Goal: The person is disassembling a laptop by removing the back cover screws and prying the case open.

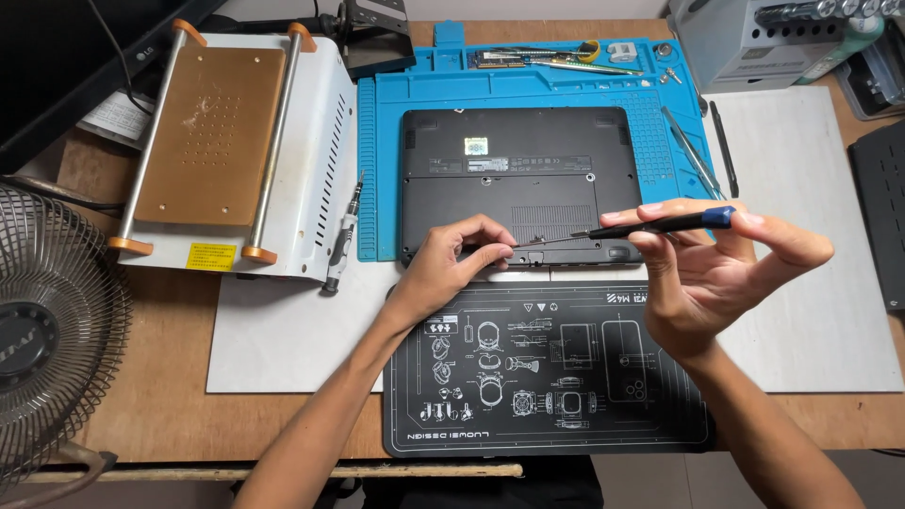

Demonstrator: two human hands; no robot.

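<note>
A black laptop lies bottom-up on a blue silicone work mat. My right hand holds a slim screwdriver with a black handle and blue cap, level above the laptop's near edge. The shaft points left toward my left hand. My left hand's thumb and forefinger pinch at the screwdriver's tip, just over the laptop's front edge. Whether a screw sits between those fingers is too small to tell.
A black printed mat lies in front of me on a white sheet. A white heating machine with a brown plate stands left, a pen-shaped tool beside it. A fan is at far left. Tweezers rest on the blue mat's right.
</note>
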